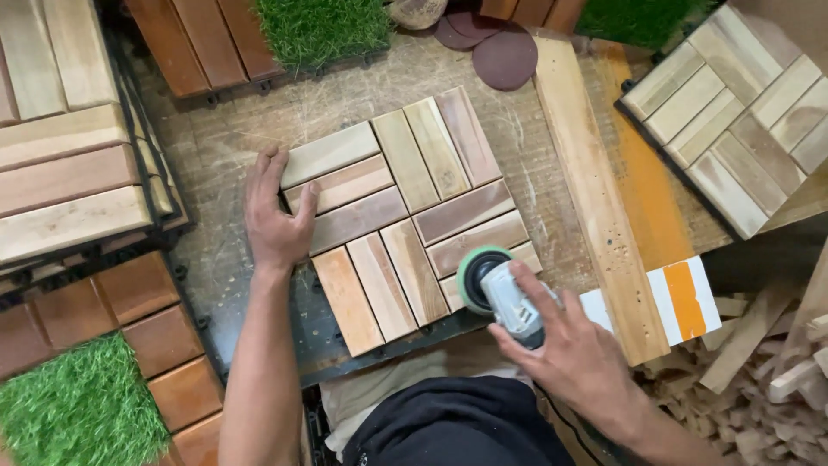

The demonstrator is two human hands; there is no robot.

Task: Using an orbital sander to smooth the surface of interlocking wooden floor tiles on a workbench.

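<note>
A square wooden deck tile [405,216] made of slats in four blocks lies tilted on a scratched workbench [224,147]. My left hand [276,216] presses flat on the tile's left edge, fingers spread. My right hand [565,354] grips a grey hand sander [509,302] whose green-rimmed round pad [476,276] rests on the tile's lower right slats.
A long wooden plank [595,190] lies right of the tile. Stacks of slatted tiles [69,173] stand at the left and another tile [742,121] at the upper right. Artificial grass tiles [82,406] lie at lower left and top. Sanding discs [500,56] lie at the top. Wood offcuts [759,371] pile at lower right.
</note>
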